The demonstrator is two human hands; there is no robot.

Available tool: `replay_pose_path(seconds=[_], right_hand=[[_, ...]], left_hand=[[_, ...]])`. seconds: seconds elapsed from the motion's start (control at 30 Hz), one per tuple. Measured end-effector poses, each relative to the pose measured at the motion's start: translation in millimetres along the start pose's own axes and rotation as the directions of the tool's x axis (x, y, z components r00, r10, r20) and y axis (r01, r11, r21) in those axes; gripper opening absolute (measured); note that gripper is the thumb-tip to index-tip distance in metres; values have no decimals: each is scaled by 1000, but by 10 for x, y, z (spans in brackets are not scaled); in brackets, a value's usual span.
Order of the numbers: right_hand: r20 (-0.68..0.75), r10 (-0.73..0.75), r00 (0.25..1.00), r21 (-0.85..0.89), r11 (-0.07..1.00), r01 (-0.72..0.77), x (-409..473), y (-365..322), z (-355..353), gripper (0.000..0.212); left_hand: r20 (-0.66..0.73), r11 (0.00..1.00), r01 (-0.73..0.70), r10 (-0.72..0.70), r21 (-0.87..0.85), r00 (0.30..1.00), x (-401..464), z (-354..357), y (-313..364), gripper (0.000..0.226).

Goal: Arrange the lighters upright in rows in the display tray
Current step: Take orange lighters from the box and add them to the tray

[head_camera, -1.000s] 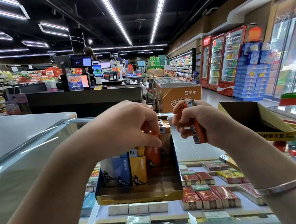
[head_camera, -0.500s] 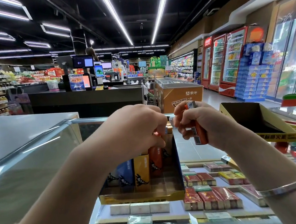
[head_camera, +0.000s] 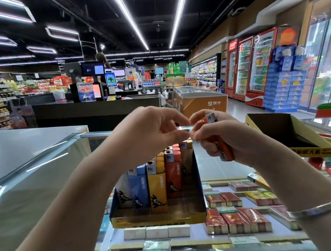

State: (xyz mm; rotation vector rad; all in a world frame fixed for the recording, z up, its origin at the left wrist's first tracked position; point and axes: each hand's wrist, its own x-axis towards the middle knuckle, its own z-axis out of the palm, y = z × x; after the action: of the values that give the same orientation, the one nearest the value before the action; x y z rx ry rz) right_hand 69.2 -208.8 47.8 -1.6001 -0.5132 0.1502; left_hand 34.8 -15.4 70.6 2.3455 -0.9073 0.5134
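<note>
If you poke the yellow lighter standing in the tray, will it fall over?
Probably not sideways: the yellow lighter stands tall and narrow, but the blue lighter and red lighter press against it. Toward the display tray's bare front it might tip. It looks stiff.

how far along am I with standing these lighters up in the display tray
Done: one row of white, blue, yellow and red plastic lighters stands upright at the back of the blue and gold cardboard display tray. In hand: your right hand grips an orange lighter, and your left hand reaches toward it, holding nothing. Left: the tray's bare front floor still needs rows.
</note>
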Motion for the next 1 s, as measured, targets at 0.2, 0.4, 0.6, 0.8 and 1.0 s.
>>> replay_pose_path(seconds=[0.2, 0.4, 0.6, 0.8, 1.0], right_hand=[[310, 14, 951, -72, 997, 9, -68, -51, 28, 52], [429, 51, 902, -160, 987, 20, -106, -58, 56, 27], [423, 47, 905, -109, 994, -1, -81, -53, 33, 22], [394, 30, 918, 4, 999, -34, -55, -39, -47, 23], [418, -19, 908, 116, 993, -32, -33, -17, -90, 28]], left_hand=[[-133, 988, -115, 102, -99, 986, 28, 54, 50, 35], [-86, 979, -144, 132, -141, 987, 27, 126, 113, 22], [-73, 985, -73, 62, -157, 995, 28, 101, 71, 9], [123, 922, 15, 36, -386, 992, 8, -79, -29, 36], [22, 954, -20, 28, -298, 999, 18, -57, -16, 30]])
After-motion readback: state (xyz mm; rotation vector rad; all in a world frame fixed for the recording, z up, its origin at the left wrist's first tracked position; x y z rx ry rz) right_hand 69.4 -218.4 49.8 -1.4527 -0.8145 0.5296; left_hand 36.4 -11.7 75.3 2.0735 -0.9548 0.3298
